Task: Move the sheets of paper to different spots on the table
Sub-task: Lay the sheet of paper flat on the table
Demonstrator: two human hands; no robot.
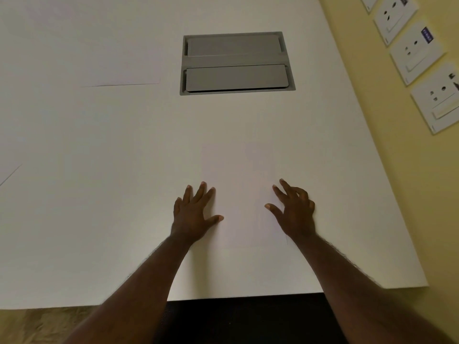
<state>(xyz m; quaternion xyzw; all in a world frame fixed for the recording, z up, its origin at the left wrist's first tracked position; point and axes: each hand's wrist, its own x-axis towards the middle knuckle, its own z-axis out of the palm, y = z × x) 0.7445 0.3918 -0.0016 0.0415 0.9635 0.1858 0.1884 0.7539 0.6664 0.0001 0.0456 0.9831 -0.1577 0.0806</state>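
Seen from the head camera, both hands are lying spread on one sheet of paper (244, 194) that is sitting near the 6 o'clock edge of the white counter (99, 219). The left hand (193, 214) is pressing along the sheet's 9 o'clock side and the right hand (295, 212) along its 3 o'clock side, probably because thin paper is easier to slide flat under the palms than to pinch up. Neither grip is closing on anything: the left fingers (198, 192) are lying flat and fanned, the right ones are slightly arched, so both are released and merely pressing. Counting sheets, three are showing: the one under the hands, a second sheet (119, 68) lying well apart toward 11 o'clock, and the corner of a third sheet (7, 170) cutting in at the 9 o'clock border. They are already lying scattered, which fits the spreading job. One grey cable hatch (237, 63) with two flaps is sitting at 12 o'clock, beyond the near sheet. On the yellow wall at 2 o'clock, four socket plates (417, 52) are showing fully, with part of a fifth at the top.
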